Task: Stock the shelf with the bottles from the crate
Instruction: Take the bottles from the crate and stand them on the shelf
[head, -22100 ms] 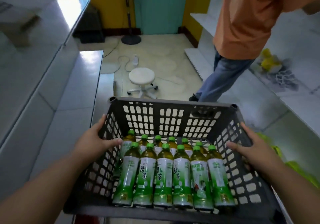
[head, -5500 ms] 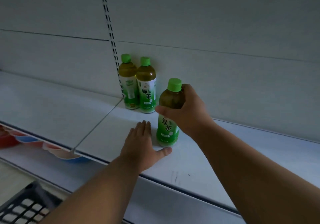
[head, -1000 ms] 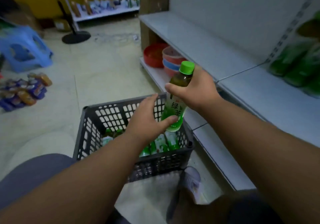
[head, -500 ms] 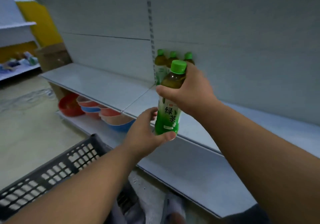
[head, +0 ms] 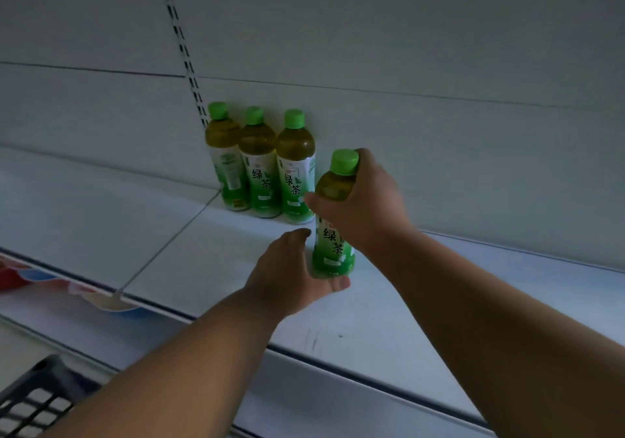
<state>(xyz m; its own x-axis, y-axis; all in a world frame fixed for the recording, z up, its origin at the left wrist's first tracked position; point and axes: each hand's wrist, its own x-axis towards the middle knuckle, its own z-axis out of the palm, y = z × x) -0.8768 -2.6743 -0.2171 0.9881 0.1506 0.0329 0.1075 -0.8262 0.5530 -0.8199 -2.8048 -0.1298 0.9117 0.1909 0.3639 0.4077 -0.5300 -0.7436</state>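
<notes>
**Caller:** Right hand (head: 367, 201) is wrapped around the shoulder of the fourth bottle (head: 333, 231), fingers curled just under the green cap (head: 344, 162). Upright it is held, right at the shelf (head: 209, 255), though whether the base is fully seated cannot be told.

**Analyst:** And the left hand (head: 287, 273) is cupped at the bottle's foot, thumb tucked under the front of the base, fingers relaxed and not closed around anything. Support is being given, nothing more.

**Caller:** Where is it being placed?

**Analyst:** In front of and just right of the three bottles (head: 260, 167) lined up against the back panel (head: 406, 65). By the look of it, the row is meant to be extended rightwards.

**Caller:** How should this be finished?

**Analyst:** The base should be set flat first, then slid back until it sits level with its neighbours. The grip up top should be loosened only once no wobble is felt. A high hold makes tipping likely, and the nearest standing bottle could be knocked.

**Caller:** Describe the bottle.

**Analyst:** Clear plastic, amber-green tea inside, a white and green label printed with Chinese characters facing out. A corner of the dark crate (head: 30, 404) is glimpsed at lower left.
</notes>
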